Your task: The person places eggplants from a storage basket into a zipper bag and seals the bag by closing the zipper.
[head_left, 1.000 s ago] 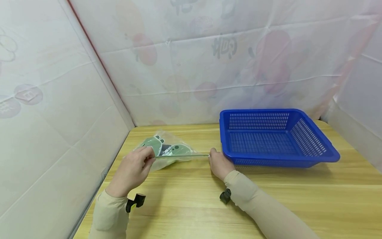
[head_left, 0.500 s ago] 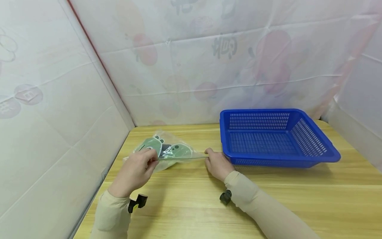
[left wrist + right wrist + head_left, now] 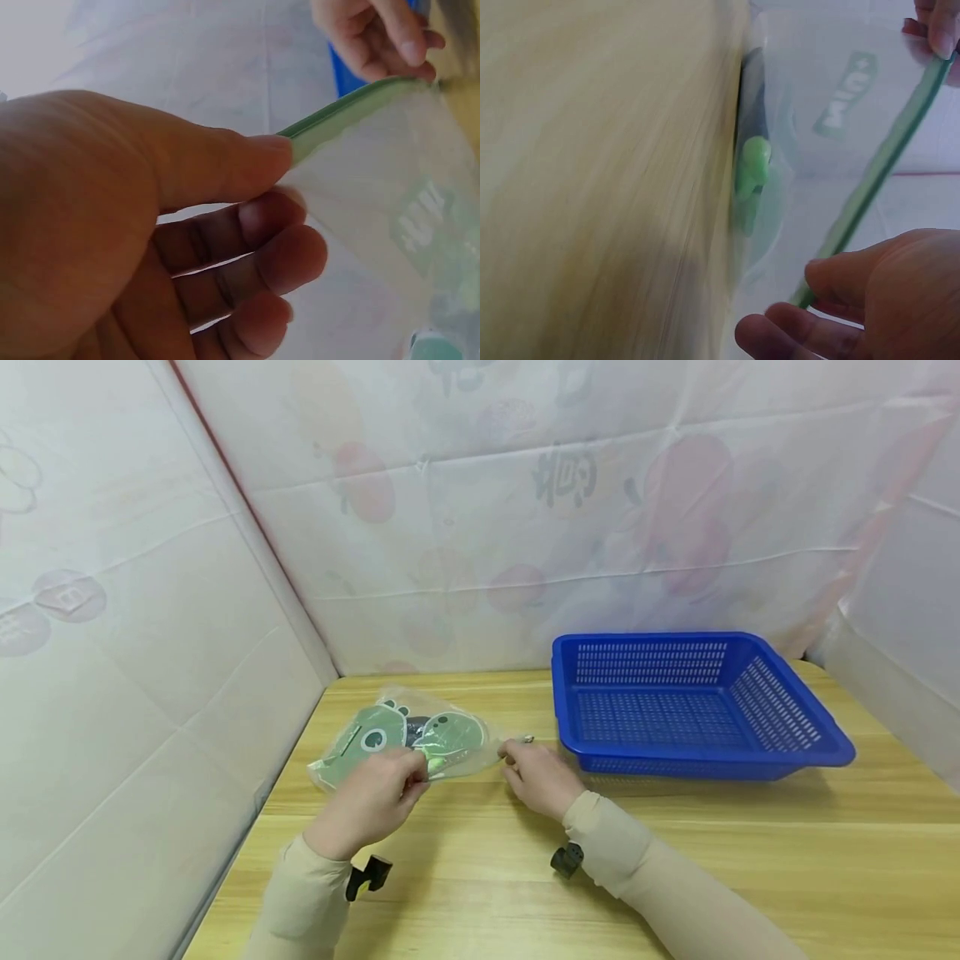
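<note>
A see-through zip bag (image 3: 450, 732) with green printed shapes is on the table, its near edge raised. Along its mouth runs a green zip strip (image 3: 334, 120). My left hand (image 3: 378, 793) pinches this strip between thumb and forefinger, the other fingers loosely bent below. Toward the strip's right end, my right hand (image 3: 892, 292) grips it with thumb and fingers. Between the hands the strip (image 3: 889, 154) runs in a slight curve. Inside the bag, low down, show a light green piece (image 3: 756, 157) and a dark piece (image 3: 754, 97), partly blurred by the film.
A blue perforated plastic basket (image 3: 697, 760) stands just right of my right hand. The wooden table (image 3: 480, 893) meets a white printed cloth wall (image 3: 465, 568) at the back, with another cloth wall (image 3: 135, 693) on the left.
My left hand has moved right and toward me, closing the distance to the right hand, which shifted slightly left. The bag's edge has slackened, and more of its green print shows.
</note>
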A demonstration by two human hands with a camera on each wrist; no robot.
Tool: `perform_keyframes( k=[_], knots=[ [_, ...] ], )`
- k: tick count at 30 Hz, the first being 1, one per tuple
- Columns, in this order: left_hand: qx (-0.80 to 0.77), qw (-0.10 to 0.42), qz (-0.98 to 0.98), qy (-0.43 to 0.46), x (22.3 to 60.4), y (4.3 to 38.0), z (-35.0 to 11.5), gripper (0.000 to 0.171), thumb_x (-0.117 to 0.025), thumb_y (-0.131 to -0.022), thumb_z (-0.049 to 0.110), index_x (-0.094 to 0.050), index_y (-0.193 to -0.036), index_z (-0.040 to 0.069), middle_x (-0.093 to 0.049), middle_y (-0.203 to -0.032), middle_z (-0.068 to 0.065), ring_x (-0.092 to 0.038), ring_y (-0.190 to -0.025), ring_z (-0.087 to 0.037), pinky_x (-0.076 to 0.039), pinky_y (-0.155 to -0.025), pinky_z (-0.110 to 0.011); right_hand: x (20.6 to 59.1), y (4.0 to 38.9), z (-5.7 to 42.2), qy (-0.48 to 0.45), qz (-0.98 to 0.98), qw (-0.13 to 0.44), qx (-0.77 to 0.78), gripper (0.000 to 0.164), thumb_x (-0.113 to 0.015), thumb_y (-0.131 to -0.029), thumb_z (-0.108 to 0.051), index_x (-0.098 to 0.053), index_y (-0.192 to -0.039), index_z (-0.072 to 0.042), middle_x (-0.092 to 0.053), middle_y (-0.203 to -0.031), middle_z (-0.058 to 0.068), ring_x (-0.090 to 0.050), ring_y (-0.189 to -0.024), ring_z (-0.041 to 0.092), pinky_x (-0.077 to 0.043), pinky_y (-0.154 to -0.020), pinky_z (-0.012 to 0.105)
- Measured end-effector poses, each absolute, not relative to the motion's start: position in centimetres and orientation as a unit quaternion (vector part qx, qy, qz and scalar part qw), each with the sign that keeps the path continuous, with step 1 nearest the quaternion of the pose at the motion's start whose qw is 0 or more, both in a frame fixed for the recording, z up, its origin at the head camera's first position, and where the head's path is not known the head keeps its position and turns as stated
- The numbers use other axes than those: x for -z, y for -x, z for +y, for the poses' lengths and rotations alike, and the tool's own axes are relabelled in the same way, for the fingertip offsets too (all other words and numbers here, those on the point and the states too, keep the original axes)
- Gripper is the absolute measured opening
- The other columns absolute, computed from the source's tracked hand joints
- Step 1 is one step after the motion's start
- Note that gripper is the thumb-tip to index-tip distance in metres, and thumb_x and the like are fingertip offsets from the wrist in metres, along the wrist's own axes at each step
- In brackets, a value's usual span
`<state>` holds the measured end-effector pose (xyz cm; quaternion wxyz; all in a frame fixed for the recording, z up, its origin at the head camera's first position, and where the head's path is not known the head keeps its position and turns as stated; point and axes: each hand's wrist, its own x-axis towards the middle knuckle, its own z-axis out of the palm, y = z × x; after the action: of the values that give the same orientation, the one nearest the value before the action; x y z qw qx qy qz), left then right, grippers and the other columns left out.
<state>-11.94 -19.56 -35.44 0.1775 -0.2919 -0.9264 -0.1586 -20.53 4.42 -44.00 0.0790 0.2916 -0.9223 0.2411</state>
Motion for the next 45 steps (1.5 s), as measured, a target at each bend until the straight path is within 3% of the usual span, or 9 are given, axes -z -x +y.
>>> perform_keyframes(
  k=[5,24,38,45],
  knots=[
    [0.155,0.138,-0.931,0.300,36.3,12.0,-18.5,0.023,-0.068,-0.078,0.007,-0.050,-0.070,0.019,-0.043,-0.066,0.012,-0.041,-0.058,-0.005,-0.037,-0.050,-0.020,43.9,20.2,4.3,-0.295,-0.926,0.065,-0.225,0.014,-0.060,-0.086,-0.018,-0.064,-0.100,-0.018,-0.065,-0.089,-0.007,-0.060,-0.077,0.007,-0.048,-0.066,0.025],
    [0.125,-0.049,-0.943,0.305,39.2,11.9,-16.2,0.012,-0.070,-0.067,0.013,-0.058,-0.069,0.014,-0.047,-0.060,0.010,-0.044,-0.056,-0.005,-0.039,-0.053,-0.020,44.5,19.7,4.0,-0.351,-0.913,0.036,-0.205,0.012,-0.064,-0.085,-0.020,-0.070,-0.095,-0.018,-0.066,-0.088,-0.007,-0.059,-0.077,0.008,-0.048,-0.067,0.029],
    [0.123,-0.087,-0.943,0.298,41.1,12.5,-15.4,0.015,-0.072,-0.063,0.016,-0.057,-0.065,0.016,-0.045,-0.058,0.012,-0.044,-0.055,-0.005,-0.039,-0.053,-0.020,44.8,19.0,4.3,-0.365,-0.911,0.010,-0.191,0.011,-0.064,-0.084,-0.021,-0.071,-0.092,-0.020,-0.065,-0.086,-0.010,-0.057,-0.075,0.005,-0.047,-0.066,0.030],
    [0.117,-0.093,-0.945,0.290,41.5,13.0,-15.4,0.017,-0.077,-0.065,0.026,-0.061,-0.068,0.018,-0.049,-0.060,0.014,-0.046,-0.057,-0.004,-0.041,-0.056,-0.021,44.5,18.9,4.2,-0.375,-0.906,0.015,-0.195,0.013,-0.064,-0.084,-0.024,-0.071,-0.095,-0.019,-0.065,-0.089,-0.009,-0.058,-0.077,0.006,-0.048,-0.066,0.029]
  ],
)
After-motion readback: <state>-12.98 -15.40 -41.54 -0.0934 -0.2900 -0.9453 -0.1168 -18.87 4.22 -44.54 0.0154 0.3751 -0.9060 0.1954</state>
